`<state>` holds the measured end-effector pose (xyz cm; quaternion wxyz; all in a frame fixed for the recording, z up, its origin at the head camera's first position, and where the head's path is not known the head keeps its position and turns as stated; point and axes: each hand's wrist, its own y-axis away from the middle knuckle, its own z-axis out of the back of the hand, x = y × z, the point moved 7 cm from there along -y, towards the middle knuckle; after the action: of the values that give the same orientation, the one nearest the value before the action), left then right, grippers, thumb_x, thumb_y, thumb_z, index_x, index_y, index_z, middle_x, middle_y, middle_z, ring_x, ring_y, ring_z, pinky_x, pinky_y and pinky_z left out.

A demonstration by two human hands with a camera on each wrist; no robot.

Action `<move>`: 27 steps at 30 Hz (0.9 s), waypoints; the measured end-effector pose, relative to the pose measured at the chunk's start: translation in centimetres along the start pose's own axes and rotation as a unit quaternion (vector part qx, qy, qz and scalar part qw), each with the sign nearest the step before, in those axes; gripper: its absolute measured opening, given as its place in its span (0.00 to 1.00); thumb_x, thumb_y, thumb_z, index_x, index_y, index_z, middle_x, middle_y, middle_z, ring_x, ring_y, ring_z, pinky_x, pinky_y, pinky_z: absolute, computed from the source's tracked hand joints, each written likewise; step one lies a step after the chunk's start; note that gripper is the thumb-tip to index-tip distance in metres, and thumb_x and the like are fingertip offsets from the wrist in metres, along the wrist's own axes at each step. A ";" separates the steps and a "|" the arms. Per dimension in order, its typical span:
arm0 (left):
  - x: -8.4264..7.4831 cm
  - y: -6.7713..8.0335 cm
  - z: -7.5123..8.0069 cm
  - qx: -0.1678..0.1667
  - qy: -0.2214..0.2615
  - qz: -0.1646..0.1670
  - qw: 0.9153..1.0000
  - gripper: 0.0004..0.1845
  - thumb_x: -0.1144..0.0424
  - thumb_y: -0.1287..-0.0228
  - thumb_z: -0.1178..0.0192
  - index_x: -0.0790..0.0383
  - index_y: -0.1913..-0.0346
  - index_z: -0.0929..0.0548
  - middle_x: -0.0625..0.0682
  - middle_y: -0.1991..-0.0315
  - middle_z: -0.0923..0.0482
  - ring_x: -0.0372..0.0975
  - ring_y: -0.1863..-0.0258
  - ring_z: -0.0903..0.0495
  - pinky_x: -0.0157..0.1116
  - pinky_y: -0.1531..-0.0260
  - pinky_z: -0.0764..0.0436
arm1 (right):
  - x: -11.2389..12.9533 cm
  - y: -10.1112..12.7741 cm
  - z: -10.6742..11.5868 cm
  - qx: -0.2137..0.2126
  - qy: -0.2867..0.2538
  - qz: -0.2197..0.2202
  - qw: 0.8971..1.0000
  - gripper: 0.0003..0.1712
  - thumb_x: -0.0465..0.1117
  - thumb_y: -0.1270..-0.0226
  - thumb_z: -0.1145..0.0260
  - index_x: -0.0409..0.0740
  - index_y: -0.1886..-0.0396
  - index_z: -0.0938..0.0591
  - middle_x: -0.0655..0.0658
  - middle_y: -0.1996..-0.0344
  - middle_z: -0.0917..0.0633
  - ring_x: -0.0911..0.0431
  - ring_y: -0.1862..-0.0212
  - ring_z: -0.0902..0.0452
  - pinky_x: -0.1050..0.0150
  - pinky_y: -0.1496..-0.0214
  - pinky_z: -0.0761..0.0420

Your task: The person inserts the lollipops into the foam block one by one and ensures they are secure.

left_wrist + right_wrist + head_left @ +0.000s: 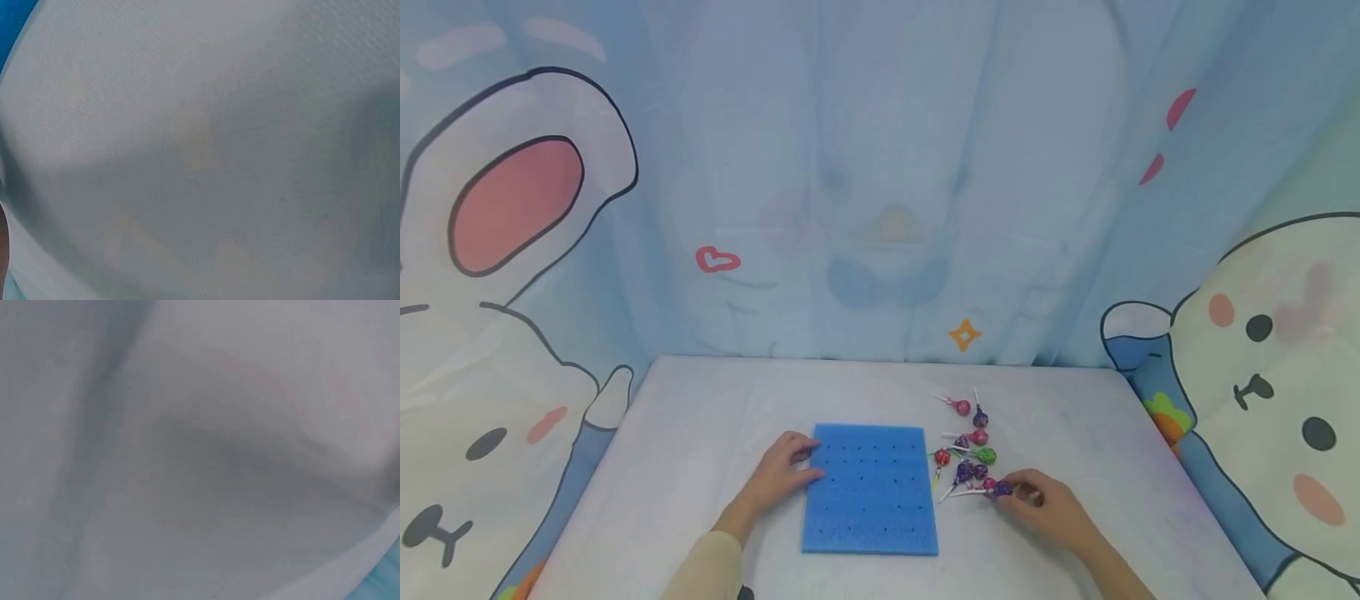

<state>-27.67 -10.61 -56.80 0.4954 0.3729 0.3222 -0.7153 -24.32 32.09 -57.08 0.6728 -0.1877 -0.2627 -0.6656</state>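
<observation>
Right grip (1047,510): pinched nearly closed on one purple-wrapped lollipop (1003,489), beside other lollipops (965,472), right of my blue foam board (876,493). Left grip (778,471): loosely spread, touching the board's left edge. Step, I judge: picking; next calls for lifting clear, perhaps toward a hole (862,478).

You get soft, even, fairly bright light in the head view, with a hazy sheen on the curtain (760,150) and faint shadows on the tabletop (655,467); the small lollipops (964,472) look slightly smeared there. Your wrist views are dimmer and grey, crossed by broad soft-edged shadows: the left shows you some fabric weave (350,37), the right is blurred nearly throughout
</observation>
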 end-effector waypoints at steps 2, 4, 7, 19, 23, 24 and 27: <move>0.0 0.0 0.0 0.000 0.002 -0.001 1.000 0.25 0.59 0.40 0.31 0.66 0.42 0.22 0.55 0.47 0.27 0.48 0.43 0.23 0.37 0.40 0.22 | 0.1 -0.1 0.3 -0.006 -0.012 -0.008 1.000 0.24 0.57 0.42 0.27 0.48 0.52 0.18 0.53 0.63 0.16 0.58 0.61 0.23 0.62 0.58 0.17; 0.0 0.0 0.0 -0.001 0.004 -0.002 1.000 0.25 0.59 0.40 0.31 0.66 0.42 0.22 0.55 0.47 0.27 0.48 0.43 0.23 0.37 0.40 0.22 | 0.1 -0.3 0.5 -0.011 -0.028 -0.013 0.999 0.25 0.56 0.41 0.28 0.47 0.50 0.18 0.50 0.59 0.15 0.54 0.57 0.19 0.59 0.55 0.14; 0.0 0.0 0.0 -0.002 0.003 -0.001 1.000 0.25 0.59 0.40 0.31 0.65 0.42 0.22 0.54 0.47 0.27 0.48 0.43 0.23 0.38 0.40 0.22 | 0.3 -0.5 0.7 -0.015 -0.061 -0.018 0.998 0.27 0.55 0.39 0.29 0.45 0.45 0.20 0.43 0.51 0.15 0.47 0.49 0.18 0.56 0.50 0.13; 0.1 0.0 -0.1 -0.002 -0.007 0.005 1.000 0.24 0.59 0.40 0.31 0.65 0.42 0.22 0.55 0.47 0.27 0.48 0.42 0.24 0.39 0.40 0.22 | 1.5 -1.1 1.1 -0.029 -0.140 -0.008 0.990 0.36 0.60 0.36 0.35 0.46 0.35 0.24 0.38 0.40 0.21 0.46 0.43 0.20 0.59 0.45 0.16; -0.1 0.1 0.0 -0.002 0.002 0.008 1.000 0.24 0.60 0.39 0.31 0.65 0.42 0.22 0.55 0.46 0.27 0.48 0.42 0.24 0.38 0.40 0.22 | 2.3 -1.3 0.8 -0.050 -0.138 -0.010 0.989 0.34 0.60 0.37 0.33 0.46 0.37 0.22 0.39 0.42 0.19 0.48 0.46 0.19 0.58 0.45 0.16; -0.2 0.1 0.0 -0.003 0.003 0.007 1.000 0.24 0.60 0.40 0.31 0.65 0.42 0.22 0.55 0.47 0.27 0.48 0.42 0.23 0.38 0.40 0.22 | 2.7 -1.4 0.8 -0.058 -0.135 -0.007 0.989 0.33 0.59 0.37 0.33 0.46 0.38 0.21 0.39 0.43 0.19 0.48 0.46 0.19 0.58 0.46 0.15; -0.2 0.1 0.0 -0.005 0.002 0.009 1.000 0.24 0.60 0.40 0.31 0.65 0.42 0.22 0.54 0.47 0.27 0.48 0.42 0.23 0.38 0.40 0.22 | 4.4 -1.7 0.6 -0.082 -0.132 0.009 0.988 0.27 0.51 0.36 0.30 0.44 0.41 0.20 0.38 0.44 0.18 0.46 0.46 0.18 0.60 0.48 0.15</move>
<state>-27.55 -10.59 -56.64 0.5027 0.3747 0.3239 -0.7085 -26.13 28.90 -54.14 0.6203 -0.3307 -0.2916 -0.6488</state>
